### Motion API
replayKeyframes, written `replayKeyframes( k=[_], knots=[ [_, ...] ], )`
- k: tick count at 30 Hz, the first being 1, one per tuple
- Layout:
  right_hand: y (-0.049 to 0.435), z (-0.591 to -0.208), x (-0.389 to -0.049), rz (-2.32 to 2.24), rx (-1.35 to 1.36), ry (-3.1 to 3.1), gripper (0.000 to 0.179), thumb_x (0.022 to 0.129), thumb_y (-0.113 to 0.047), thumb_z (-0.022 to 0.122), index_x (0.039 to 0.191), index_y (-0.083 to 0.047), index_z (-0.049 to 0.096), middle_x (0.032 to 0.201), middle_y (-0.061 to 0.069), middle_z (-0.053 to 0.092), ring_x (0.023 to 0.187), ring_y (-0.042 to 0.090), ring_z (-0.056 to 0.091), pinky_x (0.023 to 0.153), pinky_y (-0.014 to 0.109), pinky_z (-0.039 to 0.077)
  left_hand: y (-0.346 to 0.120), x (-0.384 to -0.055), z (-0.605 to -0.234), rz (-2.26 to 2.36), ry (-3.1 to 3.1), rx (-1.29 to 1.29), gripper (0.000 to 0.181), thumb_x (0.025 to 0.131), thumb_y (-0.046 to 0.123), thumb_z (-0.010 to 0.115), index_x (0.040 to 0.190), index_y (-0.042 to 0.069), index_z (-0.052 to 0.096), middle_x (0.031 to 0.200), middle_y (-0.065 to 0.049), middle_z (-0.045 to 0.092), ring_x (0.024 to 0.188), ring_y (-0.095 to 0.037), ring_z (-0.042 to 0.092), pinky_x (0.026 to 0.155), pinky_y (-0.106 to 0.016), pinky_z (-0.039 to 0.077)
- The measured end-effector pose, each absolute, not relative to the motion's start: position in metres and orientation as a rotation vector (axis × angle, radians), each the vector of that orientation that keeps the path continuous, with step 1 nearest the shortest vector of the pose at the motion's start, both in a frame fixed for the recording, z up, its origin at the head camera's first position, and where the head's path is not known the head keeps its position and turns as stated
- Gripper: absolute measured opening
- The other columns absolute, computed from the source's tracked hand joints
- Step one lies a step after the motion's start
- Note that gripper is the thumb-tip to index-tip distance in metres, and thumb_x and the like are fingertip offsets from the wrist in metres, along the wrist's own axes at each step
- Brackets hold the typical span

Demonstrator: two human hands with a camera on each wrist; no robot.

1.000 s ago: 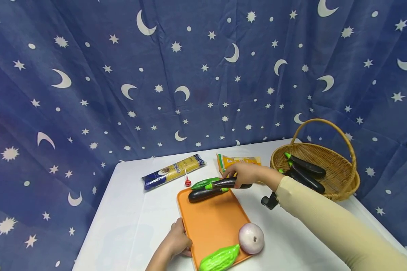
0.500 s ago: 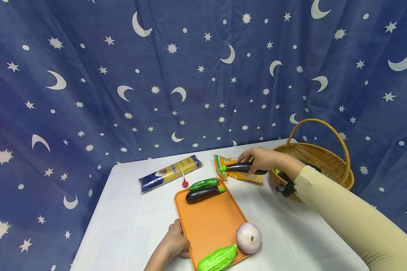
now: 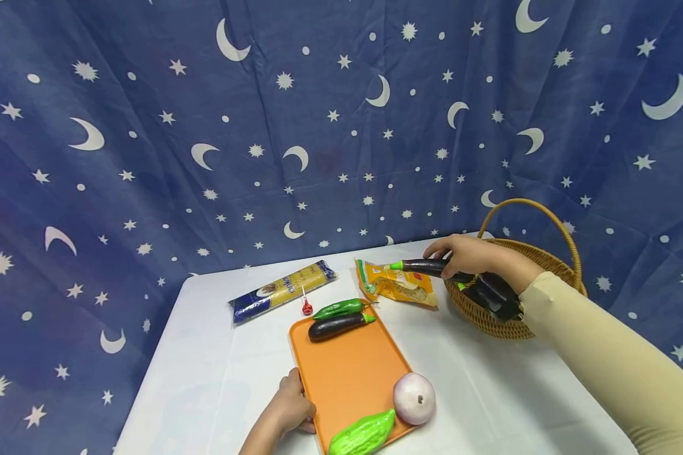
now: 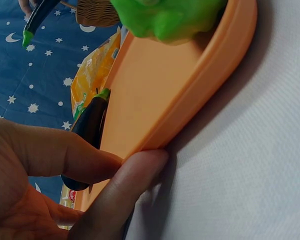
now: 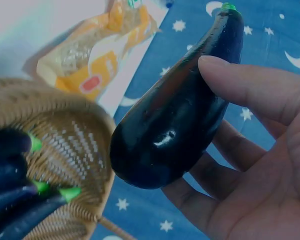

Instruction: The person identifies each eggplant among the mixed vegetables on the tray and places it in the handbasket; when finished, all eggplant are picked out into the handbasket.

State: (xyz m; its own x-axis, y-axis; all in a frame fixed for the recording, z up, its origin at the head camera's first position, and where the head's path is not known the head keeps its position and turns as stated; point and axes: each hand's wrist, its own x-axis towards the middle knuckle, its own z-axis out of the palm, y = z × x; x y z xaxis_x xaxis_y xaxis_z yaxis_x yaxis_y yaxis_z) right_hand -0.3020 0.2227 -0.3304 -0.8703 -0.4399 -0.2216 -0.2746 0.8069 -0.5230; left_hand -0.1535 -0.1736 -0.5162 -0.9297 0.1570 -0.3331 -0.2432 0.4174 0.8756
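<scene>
My right hand (image 3: 469, 258) grips an eggplant (image 5: 175, 120) by its body, thumb on one side and fingers on the other. It is held above the near-left rim of the wicker basket (image 3: 480, 323), green stem pointing left. Inside the basket lie several other eggplants (image 5: 20, 220), partly hidden by my arm in the head view. My left hand (image 3: 290, 403) pinches the left rim of an orange tray (image 3: 350, 373) between thumb and finger. On the tray are another eggplant (image 3: 337, 327), a green chili pepper (image 3: 339, 308) at the far edge, and a bitter melon (image 3: 363, 434) at the near end.
A purple-white onion (image 3: 414, 398) sits at the tray's near right corner. Behind the tray lie a blue-and-yellow pasta pack (image 3: 284, 292), a red lollipop (image 3: 307, 308) and an orange food bag (image 3: 403, 287). A starry blue curtain (image 3: 330, 126) hangs behind the white table (image 3: 216, 354).
My right hand has carried the eggplant from above the tray's far end rightward and back, past the orange bag to the basket. The left hand stays on the tray.
</scene>
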Motion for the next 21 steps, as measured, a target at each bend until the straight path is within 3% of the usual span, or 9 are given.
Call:
replayKeyframes(
  k=[10,21],
  knots=[
    [0.25,-0.326,-0.302,-0.614,-0.496,2.746,0.052,0.083,0.001,0.074,0.133,-0.005,0.063,0.121,0.018,0.066,0.099,0.027,0.063,0.085,0.044,0.06,-0.176,-0.153,-0.517,1.533,2.296,-0.082,0.088,0.059,-0.018,0.059,0.141,-0.018,0.026,0.122,-0.035,0.033,0.066,-0.032,0.061,0.047,-0.038,0.064],
    [0.274,-0.317,-0.304,-0.455,-0.429,2.804,0.055,0.079,0.004,0.073,0.133,-0.004,0.063,0.117,0.021,0.066,0.099,0.033,0.062,0.08,0.048,0.059,-0.176,-0.155,-0.517,1.507,2.3,-0.101,0.092,0.061,-0.017,0.061,0.145,-0.018,0.021,0.122,-0.036,0.033,0.062,-0.032,0.062,0.047,-0.038,0.064]
  ],
)
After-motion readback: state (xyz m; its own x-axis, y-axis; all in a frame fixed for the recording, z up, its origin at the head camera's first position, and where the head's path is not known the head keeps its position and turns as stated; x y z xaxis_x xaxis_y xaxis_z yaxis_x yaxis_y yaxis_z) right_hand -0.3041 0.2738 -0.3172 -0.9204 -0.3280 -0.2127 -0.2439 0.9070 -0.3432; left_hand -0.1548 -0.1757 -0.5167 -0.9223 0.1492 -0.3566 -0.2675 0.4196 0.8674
